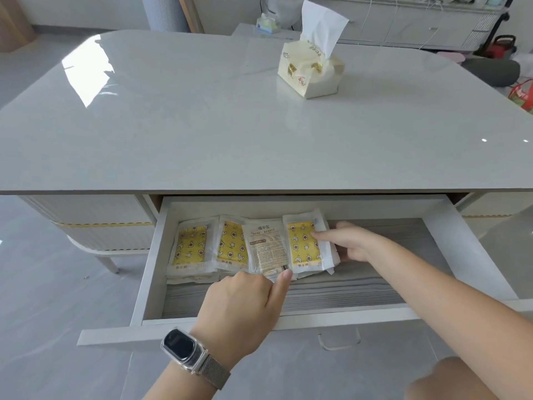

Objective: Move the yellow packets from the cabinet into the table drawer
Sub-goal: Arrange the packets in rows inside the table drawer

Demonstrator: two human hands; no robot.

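The table drawer (pixel 467 255) is pulled open below the table's front edge. Several yellow packets lie in a row at its back left: a left one (pixel 191 246), a second one (pixel 232 243), a packet turned printed side up (pixel 266 246) and a right one (pixel 305 243). More packets lie stacked under them. My left hand (pixel 245 307), with a watch on the wrist, has its fingers curled and its thumb touching the near edge of the printed-side packet. My right hand (pixel 349 243) grips the right packet's right edge, thumb on top, fingers behind.
A tissue pack (pixel 310 70) with a sheet sticking up stands on the glossy white table (pixel 202 134) at the back right. A second tissue box (pixel 268 23) sits on a surface beyond. Bags and red items lie on the floor far right. The drawer's right half shows bare grey lining.
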